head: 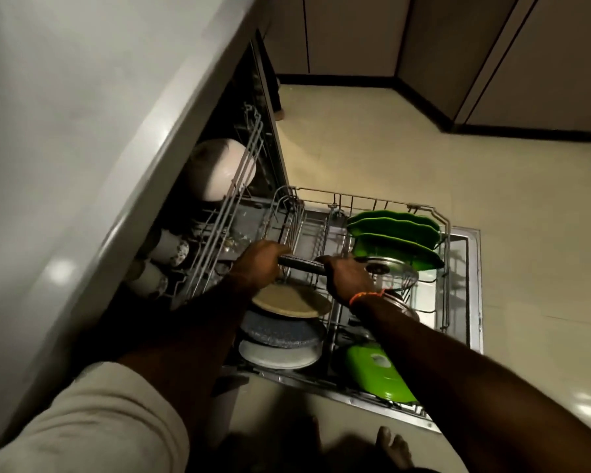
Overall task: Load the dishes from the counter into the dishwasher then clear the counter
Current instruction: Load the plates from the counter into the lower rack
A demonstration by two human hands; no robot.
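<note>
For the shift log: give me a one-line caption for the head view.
Both hands, left hand and right hand, grip a dark handle over the lower rack holding green plates.

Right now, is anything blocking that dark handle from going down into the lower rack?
Both the left hand and right hand grip the dark handle. Directly under it the lower rack looks open; a beige plate stands nearer, green plates farther back.
</note>
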